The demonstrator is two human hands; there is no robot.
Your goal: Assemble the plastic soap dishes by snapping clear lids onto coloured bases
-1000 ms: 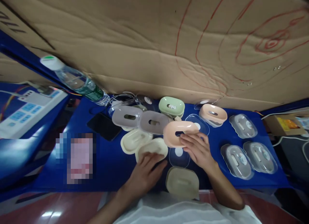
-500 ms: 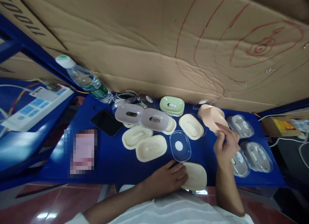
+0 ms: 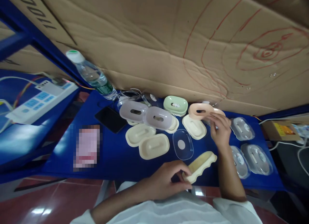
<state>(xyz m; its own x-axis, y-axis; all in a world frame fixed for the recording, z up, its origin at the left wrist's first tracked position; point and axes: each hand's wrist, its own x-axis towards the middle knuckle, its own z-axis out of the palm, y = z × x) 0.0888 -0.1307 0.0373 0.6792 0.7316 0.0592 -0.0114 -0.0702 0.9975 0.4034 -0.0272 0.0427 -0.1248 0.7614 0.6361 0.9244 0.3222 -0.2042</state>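
My left hand pinches the left end of a cream oval dish, which looks like a soap dish base and is tilted up with its wavy underside edge toward me. My right hand has its fingers closed at the right side of the peach oval dishes, the front one showing a slot. Its fingertips hide part of the peach pieces. Between the hands lies a clear lid with a round white sticker. Another cream dish lies just left of my right hand.
Two greyish dishes rest across cream ones left of centre, and two cream dishes lie nearer. A green dish stands behind. Several clear-covered dishes sit at right. A phone, water bottle and cardboard wall border the area.
The cream dish by my left hand was flat on the table and is now gripped and tipped up. The front peach dish has turned and shifted left, showing its slot.
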